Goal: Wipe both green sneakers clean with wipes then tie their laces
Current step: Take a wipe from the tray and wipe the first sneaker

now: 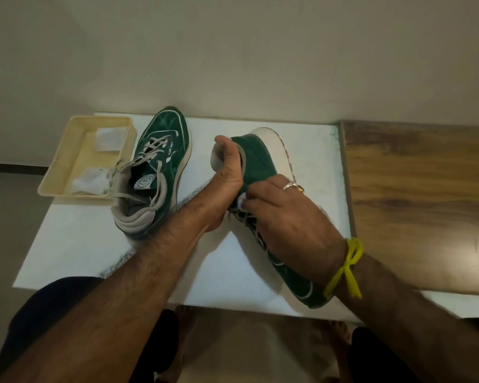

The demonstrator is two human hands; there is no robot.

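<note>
Two green sneakers with grey laces are on the white table (227,272). The left sneaker (156,164) stands upright, laces loose, next to a tray. The right sneaker (260,167) is tipped on its side, heel far, toe near the front edge. My left hand (227,167) grips its heel collar, thumb up. My right hand (285,211) presses a small white wipe (241,200) against the shoe's upper near the laces, fingers curled around it.
A cream plastic tray (67,161) at the table's back left holds folded and crumpled white wipes (91,179). A wooden surface (421,194) adjoins the table on the right. My knees and bare feet show below the front edge.
</note>
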